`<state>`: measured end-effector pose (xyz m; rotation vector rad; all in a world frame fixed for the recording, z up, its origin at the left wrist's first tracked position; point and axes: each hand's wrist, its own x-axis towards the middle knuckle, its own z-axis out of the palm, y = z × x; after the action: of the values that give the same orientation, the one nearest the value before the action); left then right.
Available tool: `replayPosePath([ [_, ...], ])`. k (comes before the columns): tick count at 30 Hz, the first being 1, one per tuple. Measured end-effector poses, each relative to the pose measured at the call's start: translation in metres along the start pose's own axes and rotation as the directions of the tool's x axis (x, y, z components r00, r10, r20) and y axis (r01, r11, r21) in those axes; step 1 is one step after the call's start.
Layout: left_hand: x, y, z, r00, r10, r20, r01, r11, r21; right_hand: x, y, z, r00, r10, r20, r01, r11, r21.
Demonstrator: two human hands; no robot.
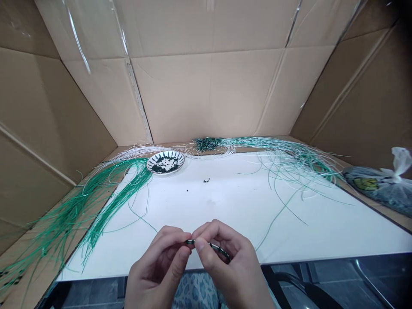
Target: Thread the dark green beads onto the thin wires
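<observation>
Over the table's front edge, my two hands meet at a thin curved strand of dark and pale beads (220,250). Between thumb and fingers, my right hand (233,262) pinches the strand, and part of it curves back inside that palm. My left hand (154,264) is closed at the strand's left end, its index fingertip against it and its thumb just below. The fingers partly hide the strand, so its full length cannot be seen. Farther off stands a striped plate (183,165) with many small dark beads in it. Several loose dark beads (206,181) lie on the white board.
Green strands (106,206) spread over the left side of the white board (206,219). More green and white strands (283,150) run along the back and right. A tied plastic bag (386,184) sits at right. Cardboard walls (206,94) enclose the back and sides.
</observation>
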<state>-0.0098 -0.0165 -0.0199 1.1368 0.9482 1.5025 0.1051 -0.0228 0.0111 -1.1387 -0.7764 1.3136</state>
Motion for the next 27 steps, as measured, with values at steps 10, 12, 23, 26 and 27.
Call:
replayPosePath([
  [10,0.005,0.002,-0.007,0.996,0.052,0.071,-0.06,0.991,0.117,0.001,0.001,-0.007,0.993,0.007,0.121,-0.006,1.0,-0.005],
  [12,0.006,0.003,-0.01,0.996,0.046,0.081,-0.057,0.988,0.14,0.005,0.003,-0.013,0.982,-0.034,0.184,0.045,0.998,-0.054],
  [23,0.01,-0.004,-0.013,0.993,-0.109,0.044,0.094,0.963,0.253,0.028,0.02,-0.035,0.965,-0.096,0.243,0.159,0.953,-0.256],
  [26,0.011,-0.007,-0.012,0.992,-0.122,-0.007,0.12,0.962,0.246,0.029,0.02,-0.036,0.967,-0.109,0.231,0.171,0.948,-0.267],
  [27,0.011,-0.006,-0.012,0.993,-0.119,0.009,0.113,0.96,0.257,0.028,0.02,-0.035,0.968,-0.112,0.225,0.174,0.946,-0.275],
])
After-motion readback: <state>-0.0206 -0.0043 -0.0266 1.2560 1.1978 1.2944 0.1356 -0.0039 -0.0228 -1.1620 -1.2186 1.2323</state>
